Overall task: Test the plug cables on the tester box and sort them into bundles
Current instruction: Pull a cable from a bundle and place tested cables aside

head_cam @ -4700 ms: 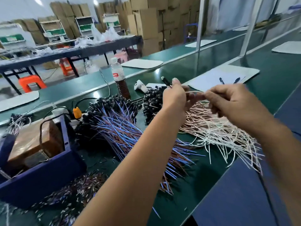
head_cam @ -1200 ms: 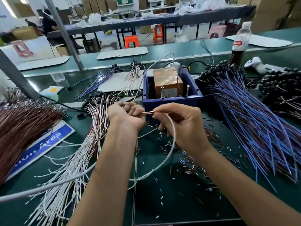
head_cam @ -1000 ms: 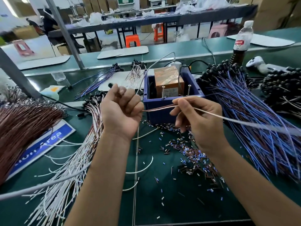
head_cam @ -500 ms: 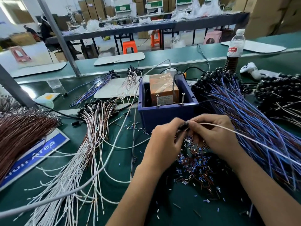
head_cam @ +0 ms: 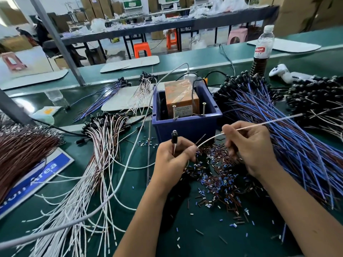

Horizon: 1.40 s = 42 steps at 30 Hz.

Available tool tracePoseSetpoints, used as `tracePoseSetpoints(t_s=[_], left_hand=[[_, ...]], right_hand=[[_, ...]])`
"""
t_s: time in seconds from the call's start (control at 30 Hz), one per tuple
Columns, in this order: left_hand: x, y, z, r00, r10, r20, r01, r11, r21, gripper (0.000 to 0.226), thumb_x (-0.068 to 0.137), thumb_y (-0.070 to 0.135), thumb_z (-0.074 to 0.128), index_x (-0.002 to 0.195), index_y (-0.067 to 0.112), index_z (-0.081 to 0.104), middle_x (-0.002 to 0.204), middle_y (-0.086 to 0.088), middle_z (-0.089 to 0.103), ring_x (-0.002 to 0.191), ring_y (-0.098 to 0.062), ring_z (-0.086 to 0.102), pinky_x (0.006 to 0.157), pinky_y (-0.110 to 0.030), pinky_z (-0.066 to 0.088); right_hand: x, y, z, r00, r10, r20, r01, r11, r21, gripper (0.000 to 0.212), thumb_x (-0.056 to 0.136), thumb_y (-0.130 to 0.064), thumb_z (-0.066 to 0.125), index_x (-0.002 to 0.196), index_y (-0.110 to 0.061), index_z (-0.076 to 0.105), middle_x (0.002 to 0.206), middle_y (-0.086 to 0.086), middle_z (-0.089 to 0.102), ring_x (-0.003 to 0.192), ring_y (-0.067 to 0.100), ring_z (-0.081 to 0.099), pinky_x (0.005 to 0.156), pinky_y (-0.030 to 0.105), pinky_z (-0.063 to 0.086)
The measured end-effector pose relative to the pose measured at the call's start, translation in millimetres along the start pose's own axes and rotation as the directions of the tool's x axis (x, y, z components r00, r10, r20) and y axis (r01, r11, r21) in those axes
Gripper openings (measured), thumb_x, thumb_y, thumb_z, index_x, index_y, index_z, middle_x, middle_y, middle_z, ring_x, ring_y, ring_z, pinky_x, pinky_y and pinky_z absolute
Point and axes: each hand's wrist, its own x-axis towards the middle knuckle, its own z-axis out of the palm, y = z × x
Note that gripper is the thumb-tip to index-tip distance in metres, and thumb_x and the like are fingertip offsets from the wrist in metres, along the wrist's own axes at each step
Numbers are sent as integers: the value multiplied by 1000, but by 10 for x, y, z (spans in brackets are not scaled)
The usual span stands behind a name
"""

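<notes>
Both forearms reach in from the bottom edge over the green table [head_cam: 185, 238], angled toward each other. The left hand [head_cam: 173, 160] is curled into a loose fist, back of the hand up, gripping the plug cable [head_cam: 209, 139] just below its black plug [head_cam: 174, 137], which sticks upright out of the top of the fist. The right hand [head_cam: 248, 145] sits just beside it, a little higher, fingers bent and thumb pressed on top, pinching the pale wire of the same cable; the wire runs from the left fist through this pinch and on up to the right, over the blue bundle. The two hands are close but not touching.

Under and between them lies a scatter of short cut sleeve pieces [head_cam: 219, 179], brown, blue and white. To the left a fan of white and brown cables [head_cam: 89, 173] spreads across the table, with a thick grey cord [head_cam: 115, 188] arching over it. At the far left lies a brown bundle [head_cam: 22, 154], partly over a blue sign [head_cam: 39, 179].

Just beyond the hands stands the blue tester box [head_cam: 185, 125], holding an orange block [head_cam: 181, 97] with two upright screws at its front. To the right lies the large blue bundle [head_cam: 278, 130], black plugs at its far end. Farther back stands a bottle [head_cam: 262, 45].
</notes>
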Motion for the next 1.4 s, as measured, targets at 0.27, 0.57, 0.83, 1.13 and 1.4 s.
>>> tracePoseSetpoints(t_s=[0.27, 0.57, 0.83, 1.13, 1.4], left_hand=[[16, 20, -83, 984, -144, 101, 166, 949, -269, 11, 92, 12, 67, 83, 9, 72, 69, -10, 67, 41, -6, 33, 42, -14, 27], [1, 78, -149, 942, -78, 326, 264, 772, -578, 11, 96, 14, 63, 88, 14, 71, 138, -21, 63, 42, 3, 25, 39, -10, 28], [12, 47, -62, 954, -143, 265, 258, 843, -473, 13, 94, 12, 65, 95, 5, 76, 117, -18, 75, 42, 1, 30, 40, -13, 26], [39, 22, 0, 986, -160, -39, 119, 856, -504, 22, 85, 12, 74, 99, -6, 72, 100, -14, 78, 43, -2, 36, 41, -14, 28], [56, -14, -6, 910, -101, -403, -80, 909, -409, 4, 93, 15, 73, 94, 14, 76, 77, -13, 75, 44, -7, 41, 44, -19, 33]], right_hand=[[80, 0, -89, 983, 115, -140, -45, 902, 429, 37, 100, -47, 53, 80, -20, 69, 56, -4, 51, 41, 7, 38, 36, 17, 25], [-12, 9, -12, 906, 252, 340, -323, 931, 169, 47, 102, -47, 52, 71, -14, 64, 44, -1, 39, 33, 11, 28, 36, 17, 21], [-164, 2, 239, 808, 267, 525, -141, 953, -267, 54, 104, -47, 48, 58, -20, 59, 40, 2, 41, 34, 11, 31, 40, 17, 27], [-168, 73, 227, 756, 249, 606, -120, 962, -246, 71, 108, -57, 35, 60, -6, 42, 44, 3, 33, 37, 17, 25, 40, 23, 24], [-111, 62, 240, 958, 33, 285, -16, 998, -61, 47, 109, -34, 33, 67, -14, 42, 67, 14, 44, 52, 21, 40, 43, 23, 31]])
